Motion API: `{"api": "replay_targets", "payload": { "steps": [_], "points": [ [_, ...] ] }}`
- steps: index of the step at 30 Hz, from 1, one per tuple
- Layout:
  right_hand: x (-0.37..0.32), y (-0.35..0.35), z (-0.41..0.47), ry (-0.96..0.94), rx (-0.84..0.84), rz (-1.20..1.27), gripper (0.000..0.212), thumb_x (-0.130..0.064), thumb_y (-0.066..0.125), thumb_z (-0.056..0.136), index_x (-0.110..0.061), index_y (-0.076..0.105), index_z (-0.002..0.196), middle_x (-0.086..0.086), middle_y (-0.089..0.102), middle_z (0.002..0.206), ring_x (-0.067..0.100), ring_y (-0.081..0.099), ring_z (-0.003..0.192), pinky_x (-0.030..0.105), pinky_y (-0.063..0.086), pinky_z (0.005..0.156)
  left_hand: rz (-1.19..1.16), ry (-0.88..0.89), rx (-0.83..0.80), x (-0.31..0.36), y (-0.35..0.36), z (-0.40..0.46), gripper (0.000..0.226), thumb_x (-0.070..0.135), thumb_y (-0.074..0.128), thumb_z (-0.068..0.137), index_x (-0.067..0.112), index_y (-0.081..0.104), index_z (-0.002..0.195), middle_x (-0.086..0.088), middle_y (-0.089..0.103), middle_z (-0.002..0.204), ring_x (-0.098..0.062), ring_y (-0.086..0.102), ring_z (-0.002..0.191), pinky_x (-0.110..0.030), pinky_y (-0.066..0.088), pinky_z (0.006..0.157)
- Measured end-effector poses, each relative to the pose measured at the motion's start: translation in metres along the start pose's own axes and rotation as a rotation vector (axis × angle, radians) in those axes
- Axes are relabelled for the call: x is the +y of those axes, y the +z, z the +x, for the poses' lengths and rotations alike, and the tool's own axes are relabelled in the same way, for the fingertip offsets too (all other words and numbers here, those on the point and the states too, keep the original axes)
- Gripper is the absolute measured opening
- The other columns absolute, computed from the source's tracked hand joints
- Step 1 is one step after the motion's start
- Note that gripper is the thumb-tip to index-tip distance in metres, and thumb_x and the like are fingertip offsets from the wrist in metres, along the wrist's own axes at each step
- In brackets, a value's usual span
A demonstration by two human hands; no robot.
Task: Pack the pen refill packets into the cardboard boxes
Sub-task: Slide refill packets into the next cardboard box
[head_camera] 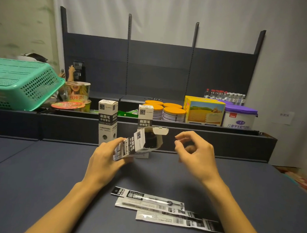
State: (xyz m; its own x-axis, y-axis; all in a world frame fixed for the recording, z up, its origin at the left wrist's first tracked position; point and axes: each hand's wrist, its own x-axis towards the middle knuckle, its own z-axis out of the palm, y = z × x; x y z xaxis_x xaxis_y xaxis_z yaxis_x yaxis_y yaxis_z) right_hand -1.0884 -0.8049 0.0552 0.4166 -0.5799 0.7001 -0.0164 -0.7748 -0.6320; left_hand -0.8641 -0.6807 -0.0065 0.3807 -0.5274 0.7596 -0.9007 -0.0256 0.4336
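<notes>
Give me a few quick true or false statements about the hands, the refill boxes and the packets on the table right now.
1. The left hand holds an open box tilted on its side. True.
2. The right hand grips a refill packet. False: it holds nothing, fingers loosely curled near the box's flap.
3. Refill packets lie on the table between the forearms. True.
4. The closed box behind lies flat. False: it stands upright.
5. The green basket sits at the right. False: it is at the left.

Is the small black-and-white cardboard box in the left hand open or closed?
Open. The black-and-white cardboard box, gripped tilted by the left hand, has its top flap lifted, showing a dark interior.
</notes>
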Motion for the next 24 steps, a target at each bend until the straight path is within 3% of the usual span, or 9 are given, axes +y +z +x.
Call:
{"api": "replay_targets", "payload": {
  "steps": [5, 8, 10, 13, 18, 21, 24],
  "points": [
    [0.011, -0.006, 0.000, 0.219, -0.450, 0.028, 0.002, -0.020, 0.074, 0.084, -0.019, 0.072, 0.086, 0.001, 0.072, 0.080, 0.017, 0.067, 0.071, 0.039, 0.058, 0.074, 0.011, -0.002, -0.008, 0.001, -0.001, -0.001, 0.059, 0.033, 0.082, 0.071, 0.020, 0.058, 0.124, -0.002, 0.065, 0.108, -0.017, 0.054, 0.091, -0.033, 0.046, 0.075],
    [0.008, -0.012, -0.005, 0.315, -0.809, -0.098, 0.019, -0.034, 0.078, 0.079, -0.018, 0.073, 0.090, -0.001, 0.074, 0.084, 0.013, 0.068, 0.078, 0.030, 0.055, 0.077, 0.014, -0.008, -0.009, 0.004, -0.002, -0.002, 0.059, 0.031, 0.082, 0.071, 0.020, 0.058, 0.123, -0.003, 0.065, 0.107, -0.018, 0.054, 0.092, -0.033, 0.045, 0.075],
    [0.005, -0.014, -0.007, 0.349, -0.948, -0.208, 0.027, -0.040, 0.080, 0.075, -0.019, 0.072, 0.090, -0.010, 0.070, 0.074, 0.002, 0.062, 0.070, 0.022, 0.048, 0.070, 0.020, -0.022, -0.006, 0.004, -0.002, -0.002, 0.059, 0.032, 0.082, 0.071, 0.020, 0.058, 0.124, -0.004, 0.065, 0.107, -0.020, 0.055, 0.093, -0.034, 0.045, 0.076],
    [0.004, -0.011, -0.010, 0.357, -1.037, -0.332, 0.036, -0.045, 0.084, 0.070, -0.017, 0.071, 0.090, -0.012, 0.063, 0.065, 0.000, 0.054, 0.063, 0.019, 0.041, 0.066, 0.034, -0.034, 0.010, 0.005, -0.002, -0.002, 0.060, 0.035, 0.081, 0.071, 0.020, 0.058, 0.124, -0.004, 0.064, 0.106, -0.018, 0.053, 0.091, -0.033, 0.043, 0.075],
    [0.001, -0.006, -0.011, 0.348, -1.096, -0.431, 0.032, -0.044, 0.081, 0.072, -0.016, 0.071, 0.087, -0.011, 0.057, 0.065, 0.004, 0.049, 0.063, 0.020, 0.040, 0.063, 0.042, -0.031, 0.010, 0.005, -0.001, -0.001, 0.060, 0.036, 0.081, 0.071, 0.020, 0.058, 0.124, -0.003, 0.065, 0.108, -0.018, 0.054, 0.092, -0.032, 0.044, 0.076],
    [0.001, -0.002, -0.012, 0.335, -1.055, -0.414, 0.024, -0.039, 0.079, 0.077, -0.019, 0.068, 0.083, -0.010, 0.059, 0.067, 0.004, 0.051, 0.064, 0.023, 0.044, 0.063, 0.042, -0.038, -0.001, 0.003, -0.001, -0.001, 0.063, 0.043, 0.077, 0.071, 0.021, 0.057, 0.126, -0.002, 0.065, 0.110, -0.017, 0.054, 0.094, -0.034, 0.046, 0.077],
    [0.003, -0.002, -0.010, 0.289, -0.906, -0.321, 0.016, -0.029, 0.077, 0.078, -0.022, 0.062, 0.075, -0.010, 0.059, 0.063, 0.001, 0.051, 0.058, 0.021, 0.044, 0.061, 0.031, -0.037, 0.006, 0.006, -0.003, -0.001, 0.067, 0.055, 0.065, 0.068, 0.019, 0.058, 0.124, -0.003, 0.066, 0.106, -0.015, 0.052, 0.089, -0.032, 0.045, 0.073]
  ]
}}
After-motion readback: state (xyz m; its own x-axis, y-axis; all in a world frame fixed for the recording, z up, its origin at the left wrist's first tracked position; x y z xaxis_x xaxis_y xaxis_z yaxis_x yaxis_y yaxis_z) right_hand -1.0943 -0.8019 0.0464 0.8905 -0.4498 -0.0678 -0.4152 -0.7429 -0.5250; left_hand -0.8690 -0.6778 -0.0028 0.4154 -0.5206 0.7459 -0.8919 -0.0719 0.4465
